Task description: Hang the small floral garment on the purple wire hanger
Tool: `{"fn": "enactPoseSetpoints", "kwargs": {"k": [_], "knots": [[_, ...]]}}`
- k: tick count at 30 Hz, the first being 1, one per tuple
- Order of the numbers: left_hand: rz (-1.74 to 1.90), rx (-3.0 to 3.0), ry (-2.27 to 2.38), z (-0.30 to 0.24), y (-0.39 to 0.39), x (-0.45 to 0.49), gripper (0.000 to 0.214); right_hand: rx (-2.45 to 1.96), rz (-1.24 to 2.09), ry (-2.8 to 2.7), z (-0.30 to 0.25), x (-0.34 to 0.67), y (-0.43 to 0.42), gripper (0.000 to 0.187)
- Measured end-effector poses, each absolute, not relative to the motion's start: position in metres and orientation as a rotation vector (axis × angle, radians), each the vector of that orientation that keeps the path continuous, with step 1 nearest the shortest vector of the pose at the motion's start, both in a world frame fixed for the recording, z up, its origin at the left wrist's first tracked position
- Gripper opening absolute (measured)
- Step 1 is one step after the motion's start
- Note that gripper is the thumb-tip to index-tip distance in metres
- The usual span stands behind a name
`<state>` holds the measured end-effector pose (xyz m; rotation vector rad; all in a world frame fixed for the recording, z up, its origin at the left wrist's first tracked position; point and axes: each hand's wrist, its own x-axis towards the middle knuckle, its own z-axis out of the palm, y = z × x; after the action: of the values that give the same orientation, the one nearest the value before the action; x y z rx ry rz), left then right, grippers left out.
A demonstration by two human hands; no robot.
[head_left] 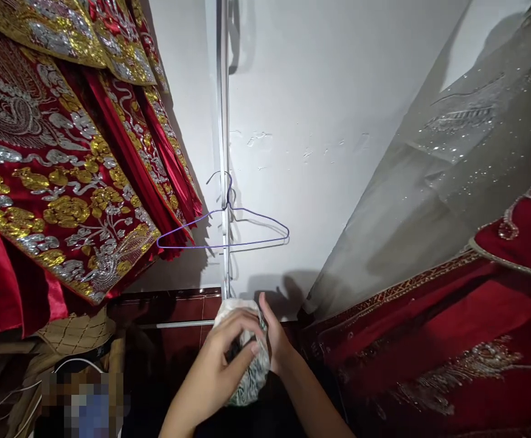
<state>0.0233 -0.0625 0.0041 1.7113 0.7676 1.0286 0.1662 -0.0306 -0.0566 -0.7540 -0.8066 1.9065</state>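
Note:
A crumpled, whitish bundle (249, 383) with a green pattern is between my two hands, low in the middle of the head view. It looks like thin cloth or soft plastic; I cannot tell which. My left hand (229, 353) curls over its near left side, thumb and fingers bent around the material. Against its right side lies my right hand (278, 340), thumb pointing up and the other fingers hidden behind the bundle. Just above and beyond the hands, a purple wire hanger (222, 246) hangs with no garment on it.
The hanger is on a pale upright pole (223, 121) before a white wall (320, 79). Red garments with gold and silver embroidery (69, 207) hang at left. At right are a sheer sparkling fabric (429, 164) and red beaded garments (429, 340). Wooden furniture (117, 365) stands lower left.

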Motion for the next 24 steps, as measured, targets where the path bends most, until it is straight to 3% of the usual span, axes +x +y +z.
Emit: {"fn": "enactPoseSetpoints", "kwargs": {"k": [3, 5, 7, 9, 12, 15, 18, 24], "knots": [[1.124, 1.809, 0.952, 0.008, -0.047, 0.000, 0.030, -0.722, 2.033, -1.065, -0.044, 0.170, -0.033, 0.049], [1.005, 1.853, 0.961, 0.002, -0.035, -0.013, 0.036, -0.700, 2.062, -1.388, -0.026, 0.176, -0.029, 0.035], [0.745, 1.887, 0.913, -0.010, -0.027, -0.024, 0.044, -0.713, 1.852, -1.773, -0.005, 0.185, -0.017, 0.022], [0.551, 1.918, 0.932, -0.024, -0.025, -0.035, 0.051, -0.811, 1.401, -1.976, 0.015, 0.194, 0.004, 0.009], [0.532, 1.962, 1.088, -0.033, -0.026, -0.053, 0.044, -0.983, 0.882, -1.710, 0.027, 0.204, 0.051, 0.027], [0.755, 1.888, 1.252, -0.026, -0.029, -0.071, 0.038, -1.121, 0.748, -1.509, 0.013, 0.204, 0.094, 0.051], [0.891, 1.832, 1.258, -0.016, -0.030, -0.086, 0.038, -1.206, 0.764, -1.598, -0.013, 0.200, 0.110, 0.045], [0.583, 2.040, 1.445, -0.019, 0.002, -0.118, 0.030, -1.273, 0.701, -1.704, -0.035, 0.233, 0.077, 0.023]]}}
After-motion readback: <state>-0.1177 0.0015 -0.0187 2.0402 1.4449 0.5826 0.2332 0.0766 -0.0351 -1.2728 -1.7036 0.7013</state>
